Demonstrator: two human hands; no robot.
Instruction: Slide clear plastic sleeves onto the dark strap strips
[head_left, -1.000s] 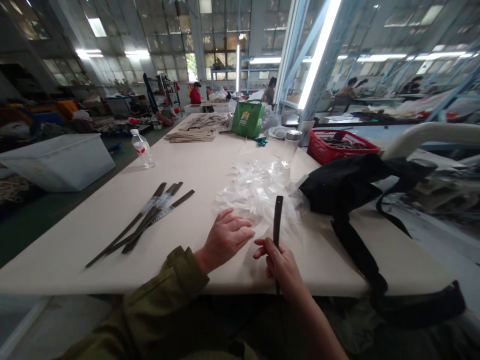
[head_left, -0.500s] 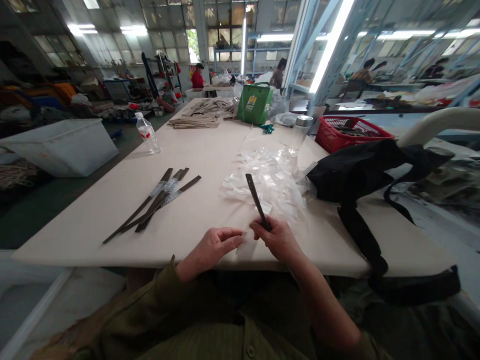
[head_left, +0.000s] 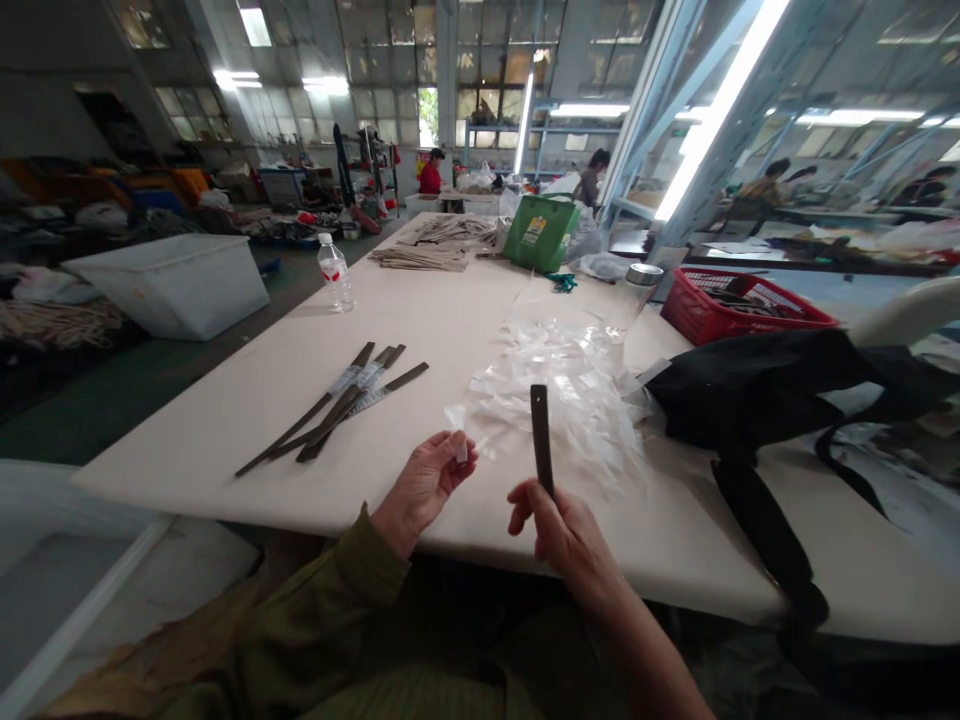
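Note:
My right hand grips a dark, flat strap that stands upright, with a small hole near its top end. The strap's lower end is hidden in the palm. To the left and apart from it, my left hand pinches a small clear plastic piece between thumb and fingers. Just beyond both hands lies a loose heap of clear plastic sleeves. Further left, several similar dark straps lie crossed on the table, with clear plastic around their middles.
On the pale tabletop stand a water bottle, a green bag and a glass jar. A red basket and a black cloth item lie right. Light strips are stacked further back. Co-workers sit beyond.
My hands have moved apart. The left hand now holds up the small plastic piece, while the right keeps the strap, turned more upright. The view has shifted left.

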